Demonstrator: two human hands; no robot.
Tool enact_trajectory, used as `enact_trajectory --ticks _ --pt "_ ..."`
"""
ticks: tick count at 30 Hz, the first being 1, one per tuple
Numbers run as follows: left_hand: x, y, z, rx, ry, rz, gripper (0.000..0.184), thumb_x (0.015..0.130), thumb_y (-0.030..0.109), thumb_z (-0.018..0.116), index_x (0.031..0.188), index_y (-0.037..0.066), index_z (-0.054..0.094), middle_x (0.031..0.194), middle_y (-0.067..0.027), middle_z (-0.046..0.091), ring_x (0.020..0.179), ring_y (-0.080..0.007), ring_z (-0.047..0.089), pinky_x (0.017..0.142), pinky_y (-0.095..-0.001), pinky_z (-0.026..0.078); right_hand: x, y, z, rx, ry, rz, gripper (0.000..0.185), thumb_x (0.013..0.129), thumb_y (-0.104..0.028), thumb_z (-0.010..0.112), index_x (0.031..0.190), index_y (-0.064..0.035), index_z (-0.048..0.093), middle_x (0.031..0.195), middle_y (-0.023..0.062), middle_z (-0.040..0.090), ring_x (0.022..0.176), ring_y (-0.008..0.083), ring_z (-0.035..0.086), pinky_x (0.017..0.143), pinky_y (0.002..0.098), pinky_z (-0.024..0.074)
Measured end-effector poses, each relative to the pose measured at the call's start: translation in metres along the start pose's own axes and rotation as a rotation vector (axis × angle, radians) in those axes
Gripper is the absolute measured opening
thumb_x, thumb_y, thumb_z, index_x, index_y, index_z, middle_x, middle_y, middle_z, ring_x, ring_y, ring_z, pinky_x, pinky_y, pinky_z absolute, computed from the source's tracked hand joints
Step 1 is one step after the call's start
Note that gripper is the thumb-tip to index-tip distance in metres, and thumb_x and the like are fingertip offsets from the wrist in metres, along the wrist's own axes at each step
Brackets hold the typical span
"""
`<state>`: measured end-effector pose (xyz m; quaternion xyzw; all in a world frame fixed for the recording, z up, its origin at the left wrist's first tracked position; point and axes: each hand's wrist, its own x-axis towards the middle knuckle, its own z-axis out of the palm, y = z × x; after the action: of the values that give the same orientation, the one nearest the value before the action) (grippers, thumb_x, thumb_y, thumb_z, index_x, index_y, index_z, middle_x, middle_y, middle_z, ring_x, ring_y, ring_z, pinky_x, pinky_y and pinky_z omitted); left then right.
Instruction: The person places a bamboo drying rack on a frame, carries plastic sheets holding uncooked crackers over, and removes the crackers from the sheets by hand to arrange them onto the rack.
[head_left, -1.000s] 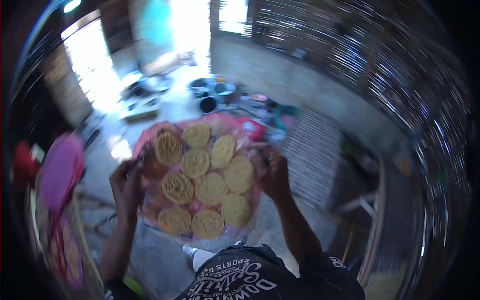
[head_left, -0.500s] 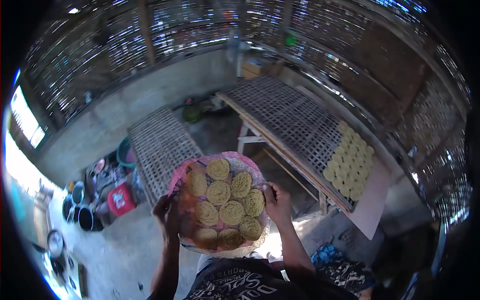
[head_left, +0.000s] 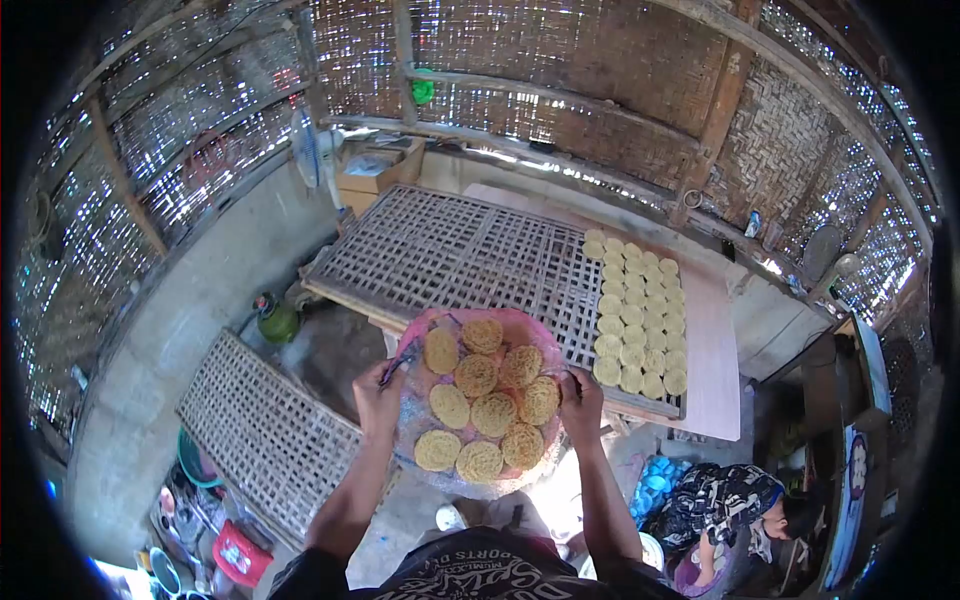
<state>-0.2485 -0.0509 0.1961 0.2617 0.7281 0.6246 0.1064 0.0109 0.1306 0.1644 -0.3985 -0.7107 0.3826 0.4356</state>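
Observation:
My left hand [head_left: 377, 403] grips the left rim of a round, shallow tray with a pink lining [head_left: 520, 325]. Opposite it, my right hand [head_left: 581, 404] is closed on the tray's right edge. Several round yellowish-brown noodle-like cakes [head_left: 476, 376] lie spread on the tray, which I hold in front of my body. Beyond it stands a table topped with a woven bamboo rack [head_left: 450, 240]. On that rack's right end, paler round cakes [head_left: 640, 320] sit in close rows.
A lower bamboo rack [head_left: 260, 420] slants at the left. Behind it are a green gas cylinder [head_left: 277, 320] and a cardboard box [head_left: 375, 178]. A red container [head_left: 240, 555] is at lower left. Another person [head_left: 715, 505] is bent low at lower right, beside a blue bag [head_left: 658, 485].
My view has turned right, bringing the big rack and its rows of cakes nearer the middle and the other person more fully into sight. Both hands still hold the tray.

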Motion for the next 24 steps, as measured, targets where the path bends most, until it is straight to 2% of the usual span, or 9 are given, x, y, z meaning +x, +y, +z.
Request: enact_trajectory --ticks 3,7,8,11,12,15,18,20,24 --pt "0.059 -0.015 0.05 -0.041 -0.033 0.055 0.02 0.085 0.01 0.068 0.095 -0.007 0.068 0.073 -0.0054 0.064 0.069 -0.0088 0.051 0.064 -0.0285 0.045 0.048 0.035 0.009 -0.054 0.1 -0.032 0.021 0.091 -0.014 0.057 0.103 0.0006 0.066 0.083 0.0163 0.067 0.073 0.0241 0.063 0.069 0.0344 0.0486" --pt "0.127 -0.013 0.101 0.097 -0.062 0.198 0.021 0.084 0.011 0.068 0.095 -0.006 0.069 0.073 -0.0111 0.067 0.068 -0.0111 0.057 0.064 -0.0294 0.047 0.114 0.08 0.027 0.11 0.125 0.04 0.013 0.094 -0.007 0.056 0.099 0.0014 0.066 0.078 0.0021 0.061 0.071 0.0101 0.052 0.066 0.0272 0.0453" --pt "0.149 -0.028 0.117 0.079 -0.059 0.19 0.022 0.083 0.012 0.068 0.096 -0.006 0.069 0.074 -0.0118 0.067 0.068 -0.0113 0.058 0.065 -0.0296 0.048 0.128 0.087 0.024 0.072 0.056 0.134 0.023 0.093 -0.013 0.055 0.107 0.0018 0.064 0.085 0.0159 0.069 0.075 0.0235 0.063 0.071 0.0356 0.0493" --pt "0.204 -0.043 0.159 0.132 -0.019 0.203 0.023 0.082 0.014 0.069 0.097 -0.004 0.07 0.076 -0.014 0.069 0.068 -0.0138 0.061 0.066 -0.0308 0.049 0.179 0.138 0.047 -0.042 0.148 -0.008 0.023 0.094 -0.014 0.055 0.107 0.0021 0.064 0.085 0.0147 0.069 0.074 0.019 0.063 0.07 0.0356 0.0501" --pt "0.229 -0.064 0.171 0.159 -0.026 0.198 0.024 0.082 0.014 0.069 0.097 -0.004 0.07 0.076 -0.0143 0.069 0.068 -0.0144 0.061 0.066 -0.031 0.049 0.196 0.189 0.065 0.146 0.139 0.036 0.026 0.094 -0.018 0.057 0.109 0.0015 0.064 0.086 0.015 0.069 0.071 0.0207 0.065 0.068 0.0352 0.0506" --pt "0.274 -0.084 0.195 0.369 0.015 0.107 0.023 0.081 0.012 0.067 0.099 -0.002 0.07 0.079 -0.0159 0.069 0.071 -0.0252 0.065 0.067 -0.0373 0.05 0.219 0.184 0.066 0.001 -0.065 0.212 0.022 0.092 -0.014 0.06 0.108 0.0008 0.065 0.083 0.0081 0.065 0.066 0.0158 0.059 0.065 0.0301 0.0499" --pt "0.291 -0.12 0.212 0.68 0.185 0.095 0.025 0.079 0.009 0.066 0.102 0.001 0.07 0.091 -0.0165 0.069 0.084 -0.0324 0.064 0.073 -0.0418 0.05 0.231 0.245 0.074 0.042 -0.251 0.54 0.027 0.09 -0.016 0.061 0.113 -0.0018 0.064 0.089 0.0117 0.069 0.068 0.025 0.065 0.069 0.0354 0.0533" --pt "0.288 -0.134 0.225 0.84 0.317 0.255 0.028 0.078 0.007 0.066 0.105 0.003 0.068 0.099 -0.0167 0.067 0.095 -0.0367 0.061 0.08 -0.0444 0.049 0.233 0.253 0.063 -0.202 -0.22 0.296 0.028 0.089 -0.016 0.06 0.114 -0.0033 0.064 0.094 0.0142 0.069 0.072 0.0282 0.067 0.071 0.0374 0.0543" --pt "0.252 -0.148 0.272 0.65 0.013 0.401 0.03 0.078 0.004 0.065 0.108 0.005 0.065 0.106 -0.0167 0.063 0.104 -0.0361 0.058 0.087 -0.0464 0.046 0.258 0.27 0.059 -0.479 -0.149 -0.019 0.03 0.086 -0.019 0.062 0.112 -0.0061 0.066 0.099 0.0161 0.068 0.082 0.0346 0.066 0.075 0.0424 0.0538"
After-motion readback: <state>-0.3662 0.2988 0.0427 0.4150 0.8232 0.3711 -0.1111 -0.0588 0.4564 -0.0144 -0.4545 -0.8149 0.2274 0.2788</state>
